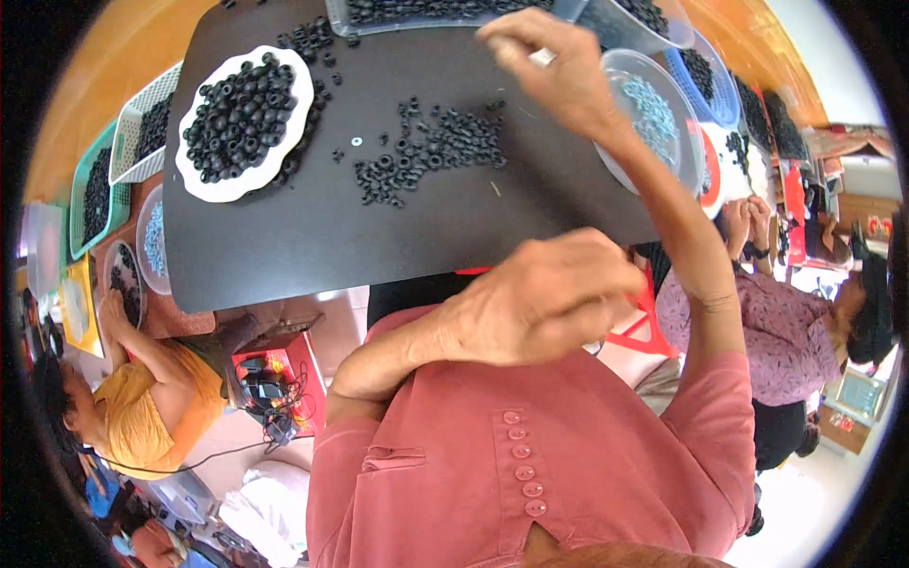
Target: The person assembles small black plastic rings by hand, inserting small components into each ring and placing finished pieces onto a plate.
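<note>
Head view crops the clear tray (417, 27) — left hand (549, 301) blurred, grip unclear.

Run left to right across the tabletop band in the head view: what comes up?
Green basket → white scalloped dish → loose cluster of black beads → right hand → round clear tub → blue basket.

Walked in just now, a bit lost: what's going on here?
At a dark table, a person's right hand hovers near a clear tray of black beads. The left hand is raised before the pink shirt. Blur hides whether either holds anything. Loose beads lie mid-table, beside a heaped scalloped white plate.
</note>
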The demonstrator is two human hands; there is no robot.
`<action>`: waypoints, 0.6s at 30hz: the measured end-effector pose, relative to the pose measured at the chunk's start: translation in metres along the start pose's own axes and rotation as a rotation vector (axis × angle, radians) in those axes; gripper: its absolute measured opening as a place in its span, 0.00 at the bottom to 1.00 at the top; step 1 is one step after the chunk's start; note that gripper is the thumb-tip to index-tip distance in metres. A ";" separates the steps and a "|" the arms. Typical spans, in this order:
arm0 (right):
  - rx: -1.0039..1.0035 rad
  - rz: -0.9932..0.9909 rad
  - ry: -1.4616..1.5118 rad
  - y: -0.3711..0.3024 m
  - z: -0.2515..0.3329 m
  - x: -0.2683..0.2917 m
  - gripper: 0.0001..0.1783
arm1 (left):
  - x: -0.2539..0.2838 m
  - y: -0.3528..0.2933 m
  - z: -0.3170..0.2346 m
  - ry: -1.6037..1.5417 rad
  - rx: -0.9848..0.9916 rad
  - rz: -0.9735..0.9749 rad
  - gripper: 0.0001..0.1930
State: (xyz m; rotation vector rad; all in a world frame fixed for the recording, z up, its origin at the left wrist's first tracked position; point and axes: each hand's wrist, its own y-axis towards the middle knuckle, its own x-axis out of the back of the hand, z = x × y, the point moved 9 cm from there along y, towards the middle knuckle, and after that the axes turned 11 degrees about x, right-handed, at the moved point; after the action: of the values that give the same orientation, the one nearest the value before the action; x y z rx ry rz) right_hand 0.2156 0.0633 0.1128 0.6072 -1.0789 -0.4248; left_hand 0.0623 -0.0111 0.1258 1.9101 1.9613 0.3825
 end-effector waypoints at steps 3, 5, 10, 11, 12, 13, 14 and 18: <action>0.084 0.127 0.059 0.011 0.014 -0.060 0.11 | 0.036 -0.020 0.043 0.131 0.221 -0.181 0.06; 0.134 0.151 0.066 0.022 0.017 -0.087 0.13 | 0.056 -0.036 0.058 0.143 0.303 -0.303 0.06; 0.210 0.146 0.097 0.048 0.023 -0.139 0.21 | 0.086 -0.064 0.087 0.072 0.524 -0.493 0.07; 0.162 0.248 0.081 0.052 0.021 -0.152 0.28 | 0.090 -0.067 0.087 0.035 0.531 -0.534 0.08; 0.163 0.251 0.085 0.053 0.022 -0.158 0.28 | 0.094 -0.069 0.088 -0.001 0.537 -0.574 0.09; 0.119 0.265 0.038 0.052 0.020 -0.164 0.29 | 0.092 -0.071 0.094 -0.052 0.571 -0.560 0.08; 0.077 0.279 -0.011 0.051 0.016 -0.169 0.29 | 0.092 -0.070 0.093 -0.054 0.568 -0.564 0.08; 0.124 0.316 0.005 0.047 0.022 -0.175 0.26 | 0.091 -0.067 0.094 -0.045 0.616 -0.531 0.06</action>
State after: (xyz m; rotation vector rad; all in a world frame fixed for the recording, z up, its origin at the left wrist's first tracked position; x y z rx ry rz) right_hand 0.1237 0.1984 0.0311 0.5347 -1.1793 -0.0820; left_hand 0.0437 0.0710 0.0056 1.5599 2.6439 -0.4567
